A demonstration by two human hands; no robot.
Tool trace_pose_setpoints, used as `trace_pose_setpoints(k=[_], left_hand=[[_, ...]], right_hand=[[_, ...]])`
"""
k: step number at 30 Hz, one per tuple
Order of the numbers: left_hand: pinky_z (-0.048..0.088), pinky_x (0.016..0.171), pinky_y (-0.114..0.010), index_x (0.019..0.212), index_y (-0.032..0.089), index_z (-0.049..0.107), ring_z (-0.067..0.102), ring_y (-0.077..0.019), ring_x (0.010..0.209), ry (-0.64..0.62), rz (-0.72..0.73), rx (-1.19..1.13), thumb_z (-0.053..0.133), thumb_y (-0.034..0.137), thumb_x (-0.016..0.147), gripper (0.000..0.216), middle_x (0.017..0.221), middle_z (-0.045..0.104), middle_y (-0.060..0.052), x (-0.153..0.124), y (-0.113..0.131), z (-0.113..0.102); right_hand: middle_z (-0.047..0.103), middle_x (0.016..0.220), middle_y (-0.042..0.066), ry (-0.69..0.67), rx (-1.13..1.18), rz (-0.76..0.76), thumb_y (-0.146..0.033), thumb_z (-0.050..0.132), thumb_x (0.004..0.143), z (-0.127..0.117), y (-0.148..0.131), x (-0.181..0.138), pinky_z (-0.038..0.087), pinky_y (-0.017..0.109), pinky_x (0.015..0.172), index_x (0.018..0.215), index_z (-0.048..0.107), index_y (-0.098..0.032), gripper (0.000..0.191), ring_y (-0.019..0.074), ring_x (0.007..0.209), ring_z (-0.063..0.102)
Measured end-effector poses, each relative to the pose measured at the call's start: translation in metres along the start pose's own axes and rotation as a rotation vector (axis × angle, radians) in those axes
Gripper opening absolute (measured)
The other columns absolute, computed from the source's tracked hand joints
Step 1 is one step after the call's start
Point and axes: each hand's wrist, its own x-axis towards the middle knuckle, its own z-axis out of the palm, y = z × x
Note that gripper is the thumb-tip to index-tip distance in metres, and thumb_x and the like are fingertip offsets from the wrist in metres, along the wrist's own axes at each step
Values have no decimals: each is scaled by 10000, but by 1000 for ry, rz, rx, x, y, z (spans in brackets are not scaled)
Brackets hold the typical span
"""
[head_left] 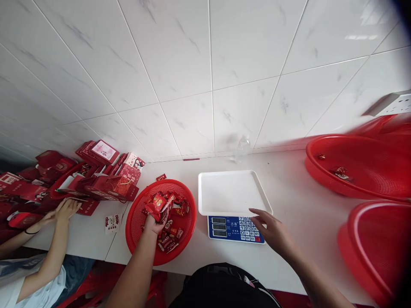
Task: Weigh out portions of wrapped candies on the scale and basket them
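Note:
My left hand [156, 226] is closed around several red wrapped candies [157, 206] over a round red plastic basket [129, 234]. More wrapped candies [168, 243] lie in the basket below it. My right hand [269, 227] hovers at the right side of a blue digital scale [233, 229], its fingers apart and holding nothing. The fingertips are by the keypad and the near right edge of the scale's white tray [231, 190]. No items lie on the tray. The scale's displays are too dark to read.
At left, a co-worker's hands [66, 209] work among red gift boxes [99, 186]. A printed card [112, 224] lies between us. Large red baskets [324, 141] stand at right, one with a few candies. A clear bottle [243, 147] is near the tiled wall.

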Motion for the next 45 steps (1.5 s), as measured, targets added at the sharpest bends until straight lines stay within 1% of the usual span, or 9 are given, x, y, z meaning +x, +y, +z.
trace_pose_setpoints(k=[5, 11, 17, 19, 22, 27, 33, 38, 45], left_hand=[[554, 548, -231, 1014, 135, 582, 651, -153, 677, -59, -55, -139, 445, 224, 825, 250, 767, 663, -71, -3, 1, 5], [536, 480, -218, 1083, 122, 554, 635, -142, 651, -34, -148, -211, 358, 281, 856, 339, 785, 640, -89, -5, -3, 2], [520, 450, -220, 1144, 98, 511, 618, -143, 658, -27, -206, -292, 271, 436, 873, 495, 872, 636, -124, -12, -7, 11], [505, 439, -202, 1110, 109, 528, 608, -130, 630, -22, -204, -281, 320, 427, 865, 453, 848, 633, -106, -18, -7, 22], [490, 462, -184, 984, 143, 579, 603, -111, 611, -144, -208, -155, 480, 340, 814, 279, 829, 639, -76, -31, -13, 48], [518, 592, -267, 844, 136, 593, 635, -168, 715, -346, -165, -27, 584, 314, 751, 201, 807, 652, -78, -47, -43, 115], [485, 625, -266, 836, 157, 566, 606, -134, 650, -413, -105, 166, 605, 268, 733, 157, 740, 608, -24, -40, -76, 183], [457, 685, -233, 962, 200, 580, 590, -118, 760, -449, -49, 282, 648, 262, 706, 272, 925, 609, -30, -34, -90, 201], [322, 980, -285, 1096, 259, 576, 398, -190, 1236, -639, 159, 522, 612, 433, 738, 400, 1331, 465, -40, -43, -93, 198]], right_hand=[[695, 863, 44, -15, 22, -7, -443, 418, 806, 2, -6, -3, 520, 349, 674, 1059, 580, -249, 357, 219, 785, 654], [701, 901, 56, -25, 33, -26, -438, 430, 787, 2, -11, -8, 536, 349, 686, 1014, 603, -237, 349, 221, 797, 657], [693, 937, 52, -28, 50, -28, -432, 452, 774, 7, -4, -10, 535, 333, 702, 1003, 614, -246, 337, 213, 822, 656], [690, 940, 50, -44, 51, -11, -430, 449, 780, 10, -1, -10, 530, 330, 714, 1024, 608, -247, 343, 209, 832, 653], [682, 968, 49, -73, 59, 5, -427, 437, 797, 12, 0, -11, 520, 331, 733, 1054, 593, -249, 349, 205, 857, 644], [673, 998, 61, -98, 89, -20, -394, 425, 814, 15, -9, -11, 503, 343, 760, 1069, 584, -235, 340, 201, 860, 632], [657, 1026, 69, -100, 121, -15, -380, 444, 811, 17, -9, -12, 487, 325, 767, 1099, 576, -224, 353, 195, 879, 623], [662, 1021, 70, -82, 170, 7, -380, 466, 799, 16, 2, -18, 489, 340, 758, 1083, 593, -230, 345, 203, 865, 626], [659, 1027, 72, -100, 170, 43, -379, 455, 796, 14, 5, -19, 488, 337, 758, 1099, 588, -240, 359, 206, 879, 622]])
